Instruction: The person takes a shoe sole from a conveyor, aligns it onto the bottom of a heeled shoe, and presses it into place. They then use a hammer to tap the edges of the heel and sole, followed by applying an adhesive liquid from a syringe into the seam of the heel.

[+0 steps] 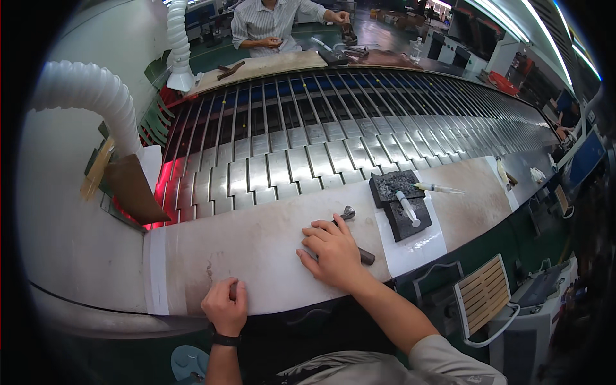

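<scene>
We are seeing the right hand [339, 253] resting palm down, fingers loosely spread, over a dark tool [366, 257] on the pale worktop [256, 247]; we cannot tell whether it is gripping. A metal end is showing beyond the fingers, the dark end rightward, so the axis is apparently slanting away leftward. The left hand [224, 308] is lying farther off, narrowly curled, contents unclear.

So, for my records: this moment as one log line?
left hand: curled at worktop edge; right hand: partly covering dark cylinder; syringe on black blocks
</scene>
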`<state>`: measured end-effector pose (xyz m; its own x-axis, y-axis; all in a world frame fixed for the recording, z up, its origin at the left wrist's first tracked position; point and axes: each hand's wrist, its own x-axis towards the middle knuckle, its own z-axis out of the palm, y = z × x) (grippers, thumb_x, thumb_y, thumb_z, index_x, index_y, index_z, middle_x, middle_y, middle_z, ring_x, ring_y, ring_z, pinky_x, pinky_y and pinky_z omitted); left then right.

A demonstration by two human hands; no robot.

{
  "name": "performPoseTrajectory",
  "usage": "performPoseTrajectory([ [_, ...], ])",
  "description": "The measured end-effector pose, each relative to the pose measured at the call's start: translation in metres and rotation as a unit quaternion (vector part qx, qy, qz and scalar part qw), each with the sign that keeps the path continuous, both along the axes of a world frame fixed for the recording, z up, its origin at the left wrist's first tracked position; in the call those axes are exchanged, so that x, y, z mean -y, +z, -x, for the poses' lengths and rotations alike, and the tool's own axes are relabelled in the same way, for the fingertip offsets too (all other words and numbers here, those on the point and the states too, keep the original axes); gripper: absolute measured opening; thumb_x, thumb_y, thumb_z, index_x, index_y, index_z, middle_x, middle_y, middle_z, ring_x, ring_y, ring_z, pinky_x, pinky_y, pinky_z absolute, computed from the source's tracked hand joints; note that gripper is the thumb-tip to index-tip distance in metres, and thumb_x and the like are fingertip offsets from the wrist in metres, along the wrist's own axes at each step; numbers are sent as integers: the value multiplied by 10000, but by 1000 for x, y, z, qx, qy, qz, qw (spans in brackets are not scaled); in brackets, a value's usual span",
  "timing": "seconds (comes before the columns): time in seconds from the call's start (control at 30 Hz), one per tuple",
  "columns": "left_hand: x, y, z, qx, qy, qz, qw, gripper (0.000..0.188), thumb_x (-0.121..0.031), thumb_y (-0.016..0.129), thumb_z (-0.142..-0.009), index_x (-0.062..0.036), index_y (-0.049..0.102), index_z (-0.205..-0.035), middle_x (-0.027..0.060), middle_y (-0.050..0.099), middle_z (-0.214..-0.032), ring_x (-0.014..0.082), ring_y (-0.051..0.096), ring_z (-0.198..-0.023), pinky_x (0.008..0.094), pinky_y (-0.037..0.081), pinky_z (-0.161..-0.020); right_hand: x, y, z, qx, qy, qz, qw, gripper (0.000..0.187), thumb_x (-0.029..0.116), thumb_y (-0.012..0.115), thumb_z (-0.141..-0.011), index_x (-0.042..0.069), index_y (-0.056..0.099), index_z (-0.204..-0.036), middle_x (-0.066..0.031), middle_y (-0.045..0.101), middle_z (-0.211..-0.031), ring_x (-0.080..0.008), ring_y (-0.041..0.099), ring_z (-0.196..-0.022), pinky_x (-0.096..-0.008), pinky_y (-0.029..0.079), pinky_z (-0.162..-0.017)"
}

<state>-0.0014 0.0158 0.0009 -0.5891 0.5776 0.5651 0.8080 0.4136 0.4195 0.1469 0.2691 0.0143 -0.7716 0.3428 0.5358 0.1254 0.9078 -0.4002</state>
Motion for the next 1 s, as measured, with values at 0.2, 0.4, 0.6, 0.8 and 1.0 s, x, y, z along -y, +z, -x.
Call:
performPoseTrajectory([
  [0.2, -1, -2, -1, 26, 4, -31, 999, 101, -128, 776, -891, -41, 738, -926, 105, 644, -705, 294, 620, -579, 414, 485, -564, -1, 1, 0, -5, -21, 2, 1000, 208, 270, 784, -901, 72, 747, -953, -65, 754, -1198, -286, 642, -1253, -614, 367, -1207],
  [0.4, 6, -3, 0, 16, 2, -32, 999, 93, -113, 768, -897, -33, 724, -919, 108, 636, -723, 297, 600, -573, 415, 463, -554, 5, -1, 5, 7, -22, 0, 1000, 189, 268, 778, -907, 85, 745, -942, -53, 760, -1198, -282, 648, -1248, -606, 372, -1209],
  [0.6, 7, 1, -1, 12, 9, -38, 999, 84, -97, 755, -899, -27, 710, -915, 116, 611, -715, 310, 591, -585, 428, 450, -557, 8, 4, 6, 3, -22, 2, 1000, 147, 227, 805, -882, 105, 736, -926, -41, 769, -1185, -262, 663, -1227, -591, 392, -1191],
  [0.8, 8, 1, 2, 16, 5, -29, 999, 77, -93, 749, -891, -31, 707, -910, 115, 592, -702, 325, 584, -590, 443, 448, -564, 8, 4, 9, 6, -28, -4, 1000, 146, 230, 803, -883, 108, 732, -921, -37, 766, -1179, -262, 666, -1212, -589, 398, -1182],
  [1.0, 10, 0, 5, 11, 9, -26, 1000, 78, -102, 749, -891, -38, 709, -907, 115, 591, -698, 327, 587, -589, 445, 443, -559, 9, 3, 11, 5, -23, -1, 1000, 149, 233, 804, -882, 108, 735, -926, -35, 763, -1179, -260, 665, -1211, -587, 393, -1185],
])
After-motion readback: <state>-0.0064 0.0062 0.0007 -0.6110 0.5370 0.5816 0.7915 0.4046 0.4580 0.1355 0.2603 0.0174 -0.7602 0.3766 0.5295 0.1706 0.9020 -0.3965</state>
